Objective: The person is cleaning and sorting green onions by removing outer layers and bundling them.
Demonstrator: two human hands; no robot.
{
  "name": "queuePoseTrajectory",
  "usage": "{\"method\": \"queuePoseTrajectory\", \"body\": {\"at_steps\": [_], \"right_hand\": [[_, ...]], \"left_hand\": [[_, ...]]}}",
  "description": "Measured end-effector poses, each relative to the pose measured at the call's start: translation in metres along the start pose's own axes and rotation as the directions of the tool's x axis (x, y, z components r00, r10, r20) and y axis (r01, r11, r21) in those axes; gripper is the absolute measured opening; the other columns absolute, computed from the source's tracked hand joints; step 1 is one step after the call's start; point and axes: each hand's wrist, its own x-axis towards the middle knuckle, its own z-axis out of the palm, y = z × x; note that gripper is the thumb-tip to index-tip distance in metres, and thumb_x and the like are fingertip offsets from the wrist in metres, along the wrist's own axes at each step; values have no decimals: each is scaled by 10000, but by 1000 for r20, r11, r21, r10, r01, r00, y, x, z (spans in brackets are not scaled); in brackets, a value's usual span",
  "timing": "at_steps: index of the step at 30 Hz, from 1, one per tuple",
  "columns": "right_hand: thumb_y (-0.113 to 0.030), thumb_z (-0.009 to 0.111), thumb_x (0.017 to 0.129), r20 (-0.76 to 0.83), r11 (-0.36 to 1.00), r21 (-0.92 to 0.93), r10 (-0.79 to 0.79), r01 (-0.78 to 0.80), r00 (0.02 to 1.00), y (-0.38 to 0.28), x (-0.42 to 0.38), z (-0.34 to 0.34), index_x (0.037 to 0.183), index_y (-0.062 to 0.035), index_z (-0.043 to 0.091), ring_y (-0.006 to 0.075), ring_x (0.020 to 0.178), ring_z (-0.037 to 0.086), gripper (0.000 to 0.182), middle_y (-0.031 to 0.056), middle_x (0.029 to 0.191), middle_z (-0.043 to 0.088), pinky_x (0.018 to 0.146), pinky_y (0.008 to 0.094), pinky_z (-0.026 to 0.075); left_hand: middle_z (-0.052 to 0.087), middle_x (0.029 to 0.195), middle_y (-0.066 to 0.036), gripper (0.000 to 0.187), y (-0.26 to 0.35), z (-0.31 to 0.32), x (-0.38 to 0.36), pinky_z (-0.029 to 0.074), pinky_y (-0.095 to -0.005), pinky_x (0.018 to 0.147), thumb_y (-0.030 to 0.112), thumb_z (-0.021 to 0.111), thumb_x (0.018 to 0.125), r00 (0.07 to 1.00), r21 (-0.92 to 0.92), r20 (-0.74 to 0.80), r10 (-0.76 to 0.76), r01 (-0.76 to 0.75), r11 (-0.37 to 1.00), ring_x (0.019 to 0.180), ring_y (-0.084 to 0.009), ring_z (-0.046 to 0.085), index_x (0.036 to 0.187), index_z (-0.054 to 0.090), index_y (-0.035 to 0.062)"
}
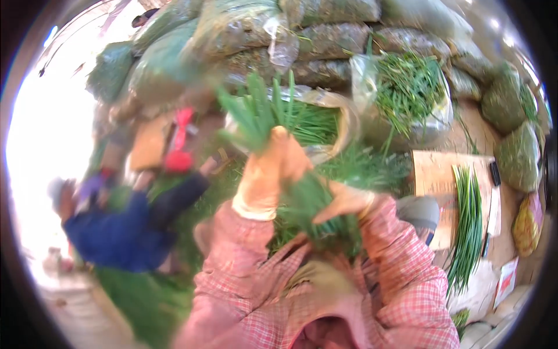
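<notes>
A bunch of chives [314, 200] runs slantwise between my gloved hands, blurred by motion. My left hand [264, 174] is closed around it near the upper end, where cut-looking green stalks fan out above the fingers. Lower down, my right hand [346, 200] curves over the loose green leaves, fingers against them; part of its grip is hidden. Behind the bunch stands an open bag [343, 125] with more long green stalks inside. Loose greens [366, 166] lie around and beneath my hands.
At right, a board [433, 174] carries a laid-out bundle of chives [468, 221] and a dark-handled knife [494, 174]. A bag of trimmings [410, 87] stands behind. Stacked full sacks [331, 41] line the back. On the left, a co-worker in blue [125, 232] reaches inward.
</notes>
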Motion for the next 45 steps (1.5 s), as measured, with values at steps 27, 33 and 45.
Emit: {"method": "queuePoseTrajectory", "body": {"at_steps": [27,33,45], "right_hand": [[-7,569,681,-504,780,-568,-582,263,638,-36,-16,46,1096,-44,556,278,1019,540,417,128,1065,590,892,358,417],[-217,641,650,-209,445,-894,-303,-56,930,72,57,107,1032,-182,608,225,987,550,385,18,1030,606,787,412,429],[-160,466,833,-690,451,-532,261,-717,675,225,19,60,885,-69,555,361,738,619,138,185,768,632,630,469,479]], "left_hand": [[485,509,2,413,30,-32,-77,347,-379,810,427,503,846,944,219,229,238,-289,932,499,-201,528,553,451,141],[631,757,11,309,78,-87,-58,327,-318,684,291,427,911,232,-204,919,320,-416,886,752,-177,630,667,547,146],[504,564,24,268,93,-140,-148,299,-234,605,258,466,889,696,75,-122,707,-704,706,500,-96,393,665,523,123]]}}
